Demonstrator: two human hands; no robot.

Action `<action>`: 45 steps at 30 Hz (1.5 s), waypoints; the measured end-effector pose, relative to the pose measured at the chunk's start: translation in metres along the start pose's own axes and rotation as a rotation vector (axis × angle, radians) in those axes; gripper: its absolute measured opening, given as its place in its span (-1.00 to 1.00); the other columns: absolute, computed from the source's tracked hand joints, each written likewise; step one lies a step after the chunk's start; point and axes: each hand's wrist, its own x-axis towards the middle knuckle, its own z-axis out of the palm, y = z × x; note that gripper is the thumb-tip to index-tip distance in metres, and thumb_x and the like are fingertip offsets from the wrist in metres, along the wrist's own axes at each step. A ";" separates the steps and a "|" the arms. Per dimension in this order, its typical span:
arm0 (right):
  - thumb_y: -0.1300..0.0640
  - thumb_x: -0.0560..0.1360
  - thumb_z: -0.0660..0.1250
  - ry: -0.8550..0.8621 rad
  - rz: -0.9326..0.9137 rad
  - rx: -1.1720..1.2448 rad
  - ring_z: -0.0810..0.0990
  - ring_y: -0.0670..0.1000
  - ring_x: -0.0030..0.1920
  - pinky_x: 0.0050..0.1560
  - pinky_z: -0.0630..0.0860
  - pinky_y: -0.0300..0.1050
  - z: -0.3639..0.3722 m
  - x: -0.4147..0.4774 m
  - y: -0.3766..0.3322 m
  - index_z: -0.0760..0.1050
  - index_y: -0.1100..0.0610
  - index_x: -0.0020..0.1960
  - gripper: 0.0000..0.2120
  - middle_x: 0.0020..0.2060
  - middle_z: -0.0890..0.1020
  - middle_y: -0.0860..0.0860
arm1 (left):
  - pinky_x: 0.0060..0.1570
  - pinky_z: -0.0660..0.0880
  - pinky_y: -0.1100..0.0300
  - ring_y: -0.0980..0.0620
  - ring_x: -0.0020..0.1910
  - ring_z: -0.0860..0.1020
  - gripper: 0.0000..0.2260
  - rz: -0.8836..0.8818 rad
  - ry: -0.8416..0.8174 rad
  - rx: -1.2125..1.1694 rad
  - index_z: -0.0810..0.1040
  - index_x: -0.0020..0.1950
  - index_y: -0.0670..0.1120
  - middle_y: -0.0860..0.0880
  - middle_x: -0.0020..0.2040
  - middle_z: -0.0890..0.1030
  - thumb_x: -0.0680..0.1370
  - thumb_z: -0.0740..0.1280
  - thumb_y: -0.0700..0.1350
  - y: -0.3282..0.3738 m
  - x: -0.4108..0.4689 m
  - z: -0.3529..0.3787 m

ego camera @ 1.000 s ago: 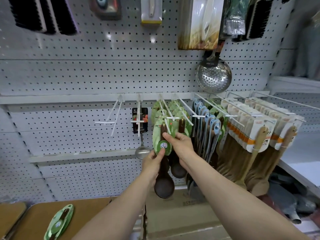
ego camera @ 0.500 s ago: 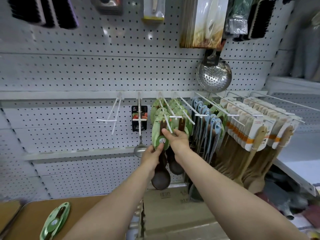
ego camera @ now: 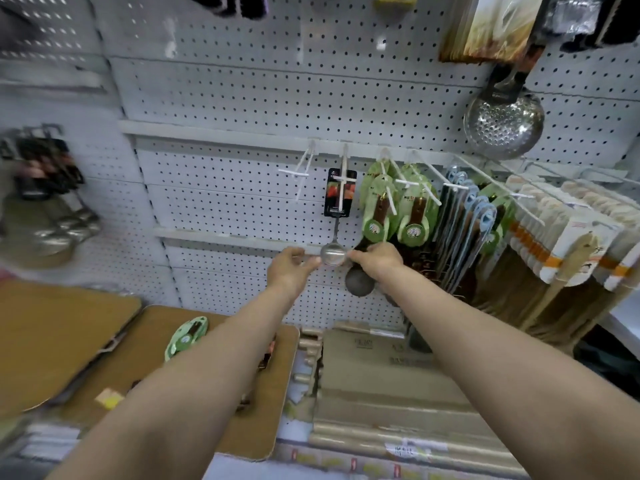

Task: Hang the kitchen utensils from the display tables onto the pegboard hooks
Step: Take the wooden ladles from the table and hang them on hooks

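Observation:
Green-carded dark ladles (ego camera: 377, 211) hang in two rows on white hooks of the pegboard (ego camera: 242, 98); the front one's dark bowl (ego camera: 360, 282) hangs low. A steel ladle (ego camera: 333, 255) with a black card hangs just left of them. My left hand (ego camera: 289, 270) is loosely curled and empty, its fingertips by the steel bowl's left side. My right hand (ego camera: 377, 261) has its fingertips bunched at the steel bowl's right edge, in front of the dark ladle's handle; I cannot tell if it pinches anything. Another green-carded ladle (ego camera: 187, 337) lies on the brown table (ego camera: 259, 420).
A bare double hook (ego camera: 294, 173) juts out left of the steel ladle. Blue-carded utensils (ego camera: 464, 216) and wooden spatulas (ego camera: 561, 244) fill the hooks to the right, under a steel skimmer (ego camera: 504, 123). Cardboard boxes (ego camera: 374, 386) lie below. A second table (ego camera: 52, 337) stands at left.
Both hands have dropped from the green card on its hook to the steel ladle's bowl. The dark ladle now hangs free of my left hand. The view has swung left and down.

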 end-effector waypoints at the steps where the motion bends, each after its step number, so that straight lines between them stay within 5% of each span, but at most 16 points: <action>1: -0.05 0.53 0.44 -0.035 -0.046 -0.069 0.59 0.09 0.02 0.02 0.53 -0.04 0.005 -0.009 -0.008 0.54 0.26 0.20 -0.58 0.09 0.60 0.04 | 0.23 0.47 0.06 -0.07 0.24 0.53 -0.54 0.027 0.018 0.041 0.49 0.37 -0.07 -0.07 0.30 0.55 0.52 0.47 0.00 0.000 -0.001 -0.015; 6: -0.08 0.52 0.43 -0.051 -0.420 -0.563 0.56 0.13 0.24 0.20 0.55 0.06 0.042 -0.042 -0.053 0.36 0.09 0.47 -0.41 0.31 0.54 0.08 | -0.07 0.50 0.11 -0.09 0.12 0.54 -0.51 0.192 0.083 0.374 0.47 0.39 -0.02 -0.11 0.29 0.52 0.49 0.50 -0.06 0.002 0.009 -0.092; 13: -0.12 0.57 0.37 0.064 -0.713 -0.830 0.47 0.17 0.35 0.21 0.51 0.10 0.112 -0.069 -0.127 0.25 0.01 0.54 -0.38 0.38 0.46 0.11 | 0.16 0.48 -0.07 -0.16 0.37 0.34 -0.47 0.341 0.148 0.756 0.40 0.45 0.03 -0.13 0.32 0.46 0.52 0.45 0.06 0.007 0.022 -0.202; 29: -0.19 0.61 0.24 0.028 -0.562 -0.709 0.42 0.13 0.40 0.25 0.46 0.09 0.294 -0.083 -0.229 0.28 0.02 0.53 -0.44 0.42 0.43 0.08 | 0.22 0.45 -0.09 -0.18 0.33 0.39 -0.53 0.371 0.079 0.818 0.42 0.43 0.02 -0.14 0.32 0.48 0.57 0.31 0.16 -0.052 0.096 -0.384; 45: -0.13 0.60 0.30 -0.422 -0.185 -0.635 0.52 0.20 0.28 0.18 0.47 0.02 0.459 0.036 -0.086 0.32 0.14 0.51 -0.42 0.39 0.48 0.18 | 0.11 0.48 0.03 -0.14 0.20 0.54 -0.49 -0.143 -0.119 0.684 0.45 0.41 -0.10 -0.18 0.26 0.56 0.54 0.40 0.12 -0.272 0.175 -0.366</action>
